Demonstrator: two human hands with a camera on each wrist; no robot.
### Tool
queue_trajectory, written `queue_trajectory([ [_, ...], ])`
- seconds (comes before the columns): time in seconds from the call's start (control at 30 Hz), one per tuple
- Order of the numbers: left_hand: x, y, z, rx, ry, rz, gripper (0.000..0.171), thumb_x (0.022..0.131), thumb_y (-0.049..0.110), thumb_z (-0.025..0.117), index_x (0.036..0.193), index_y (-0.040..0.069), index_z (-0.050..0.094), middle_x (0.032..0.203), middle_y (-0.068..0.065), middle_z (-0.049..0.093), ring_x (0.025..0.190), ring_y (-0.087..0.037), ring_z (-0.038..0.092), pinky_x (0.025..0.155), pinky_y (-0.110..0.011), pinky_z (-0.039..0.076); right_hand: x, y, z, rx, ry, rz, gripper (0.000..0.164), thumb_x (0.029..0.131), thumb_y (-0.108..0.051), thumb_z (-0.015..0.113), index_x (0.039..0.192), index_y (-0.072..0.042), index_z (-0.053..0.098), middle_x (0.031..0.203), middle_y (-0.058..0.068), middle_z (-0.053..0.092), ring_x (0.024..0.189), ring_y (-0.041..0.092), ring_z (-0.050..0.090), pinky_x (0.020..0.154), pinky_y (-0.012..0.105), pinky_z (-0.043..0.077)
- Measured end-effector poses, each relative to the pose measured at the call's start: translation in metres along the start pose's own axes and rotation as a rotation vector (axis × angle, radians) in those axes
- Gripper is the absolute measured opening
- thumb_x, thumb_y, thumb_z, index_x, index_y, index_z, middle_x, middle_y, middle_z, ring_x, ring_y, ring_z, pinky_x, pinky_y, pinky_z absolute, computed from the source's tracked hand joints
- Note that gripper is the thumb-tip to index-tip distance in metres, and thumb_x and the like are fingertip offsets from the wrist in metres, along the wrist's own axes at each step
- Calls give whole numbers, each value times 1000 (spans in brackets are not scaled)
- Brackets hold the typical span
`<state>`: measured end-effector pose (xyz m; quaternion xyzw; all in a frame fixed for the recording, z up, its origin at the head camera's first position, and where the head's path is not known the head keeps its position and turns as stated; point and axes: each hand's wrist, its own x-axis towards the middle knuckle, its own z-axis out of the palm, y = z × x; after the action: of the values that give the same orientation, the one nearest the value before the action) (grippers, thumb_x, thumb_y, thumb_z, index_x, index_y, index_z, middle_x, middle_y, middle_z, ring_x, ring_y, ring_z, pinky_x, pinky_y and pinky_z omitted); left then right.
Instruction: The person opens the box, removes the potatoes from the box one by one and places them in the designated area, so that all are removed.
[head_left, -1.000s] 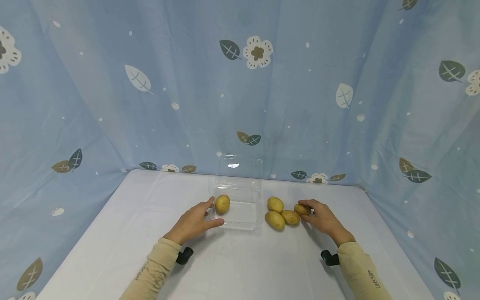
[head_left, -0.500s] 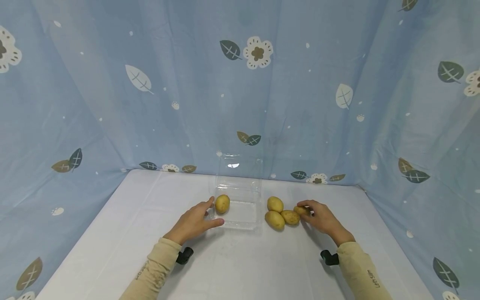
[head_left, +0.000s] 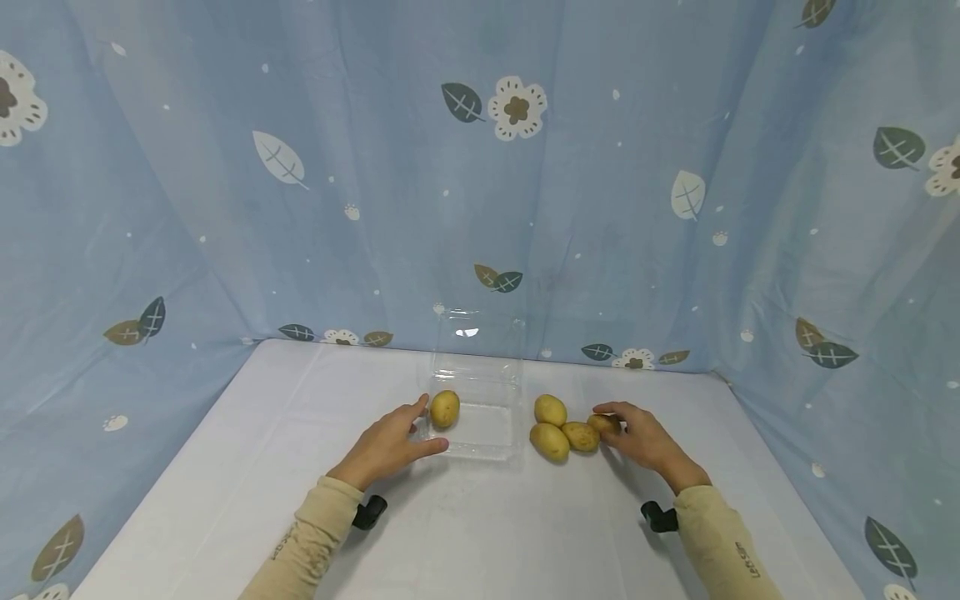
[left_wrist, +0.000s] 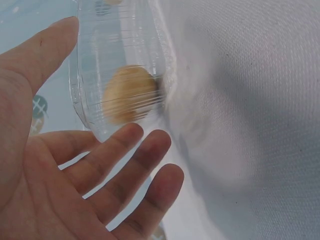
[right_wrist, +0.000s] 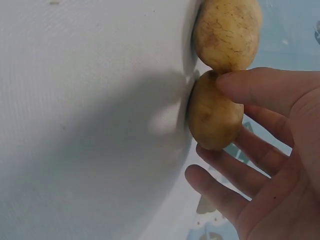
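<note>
A clear plastic clamshell box (head_left: 483, 427) stands with its lid (head_left: 480, 342) raised at the back, and one potato (head_left: 445, 409) sits inside at its left. My left hand (head_left: 390, 442) spreads thumb and fingers at the box's left front corner; in the left wrist view the thumb (left_wrist: 55, 45) lies at the rim and the fingers are loosely extended. To the right of the box, my right hand (head_left: 641, 435) has thumb and fingers around a small potato (right_wrist: 212, 112), the rightmost of a cluster. That potato adjoins a rougher-skinned potato (right_wrist: 227, 35).
Two more potatoes, one at the back (head_left: 551, 411) and one in front (head_left: 550, 442), lie between the box and the right hand. A white cloth covers the table (head_left: 495, 533). Behind it hangs a blue patterned curtain (head_left: 600, 208).
The small potato under my right hand has shifted very slightly left with the fingertips. My left hand and the box hold their place.
</note>
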<state>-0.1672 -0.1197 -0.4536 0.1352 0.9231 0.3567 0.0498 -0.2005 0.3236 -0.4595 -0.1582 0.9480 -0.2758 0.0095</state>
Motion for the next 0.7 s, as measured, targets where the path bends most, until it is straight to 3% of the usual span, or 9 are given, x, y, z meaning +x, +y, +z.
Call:
queue_trajectory([
  [0.27,0,1,0,-3,4,0,94,88,54,74,157,2,35,145,-18,54,115,-27,64,94,-50,52,1,-7,-8,3,34,-31,35,97,-2,64,131,0,63,131,21,63,119,44,59,95,61,49],
  [0.7,1,1,0,-1,2,-6,94,88,53,75,157,3,35,143,-17,55,114,-26,63,93,-49,52,5,-24,-15,20,100,-111,37,98,-3,64,134,-2,62,136,20,60,119,45,58,94,60,50],
])
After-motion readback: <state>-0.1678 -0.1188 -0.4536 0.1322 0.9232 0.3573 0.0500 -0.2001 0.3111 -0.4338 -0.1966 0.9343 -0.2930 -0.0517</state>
